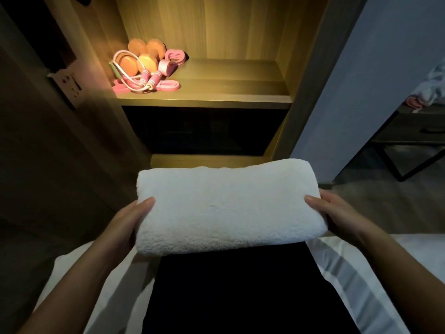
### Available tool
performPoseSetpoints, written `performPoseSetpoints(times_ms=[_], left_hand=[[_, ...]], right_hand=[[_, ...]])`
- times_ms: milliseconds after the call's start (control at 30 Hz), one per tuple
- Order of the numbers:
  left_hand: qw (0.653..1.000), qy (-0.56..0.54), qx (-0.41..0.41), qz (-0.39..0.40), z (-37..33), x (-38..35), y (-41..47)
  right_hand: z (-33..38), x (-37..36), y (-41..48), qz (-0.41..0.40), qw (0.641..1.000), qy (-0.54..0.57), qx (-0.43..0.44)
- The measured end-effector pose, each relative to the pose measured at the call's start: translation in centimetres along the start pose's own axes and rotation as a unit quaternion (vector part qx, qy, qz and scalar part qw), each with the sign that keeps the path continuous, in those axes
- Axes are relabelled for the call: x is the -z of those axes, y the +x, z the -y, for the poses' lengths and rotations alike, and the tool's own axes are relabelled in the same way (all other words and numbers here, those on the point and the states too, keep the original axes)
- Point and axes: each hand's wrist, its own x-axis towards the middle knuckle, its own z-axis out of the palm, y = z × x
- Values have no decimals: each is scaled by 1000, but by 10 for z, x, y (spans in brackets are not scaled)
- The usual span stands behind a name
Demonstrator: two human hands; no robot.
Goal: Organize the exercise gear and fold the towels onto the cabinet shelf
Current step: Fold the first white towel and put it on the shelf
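At the lower middle of the frame we hold the folded white towel (228, 208) level, its long axis running left to right. Our left hand (128, 224) clasps its left end and our right hand (336, 213) its right end, thumbs on top, the other fingers hidden beneath. Neither hand is nearer the lit cabinet shelf (240, 80), straight ahead in the upper middle. The pink exercise gear (144, 68) crowds its left part, so we judge the right part the likelier spot.
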Motion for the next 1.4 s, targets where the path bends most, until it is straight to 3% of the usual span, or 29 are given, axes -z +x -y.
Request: performPoseSetpoints(times_ms=[133, 333, 467, 600, 800, 867, 933, 1000, 1067, 1167, 1233, 1300, 1400], left_hand=[[990, 78, -65, -94, -6, -9, 7], [971, 134, -68, -188, -11, -24, 26], [972, 142, -53, -180, -16, -27, 31], [975, 154, 30, -159, -19, -28, 41], [952, 235, 124, -151, -44, -38, 54], [921, 325, 119, -177, -52, -45, 51], [840, 481, 0, -249, -56, -55, 39], [772, 546, -201, -256, -60, -75, 20], [752, 561, -297, -178, -58, -98, 7], [709, 641, -293, -32, -39, -124, -1], [647, 702, -297, 26, -22, -129, 1], [592, 750, -291, 48, -13, -126, 4], [593, 761, -261, 34, -12, -116, 5]], right_hand=[[1, -21, 6, -91, 988, -41, 117], [7, -35, 19, -210, 969, -111, 71], [7, -34, 18, -216, 967, -130, 48], [3, -34, 18, -203, 970, -129, -13], [15, -35, 20, -167, 972, -131, -106], [20, -39, 21, -185, 960, -174, -122], [22, -44, 19, -227, 928, -285, -73], [28, -53, 15, -259, 856, -447, 5], [35, -64, 12, -275, 786, -545, 95], [42, -92, 17, -187, 783, -573, 150], [34, -105, 28, -108, 777, -612, 103], [25, -105, 39, -87, 764, -637, 53], [20, -103, 46, -100, 753, -650, 38]])
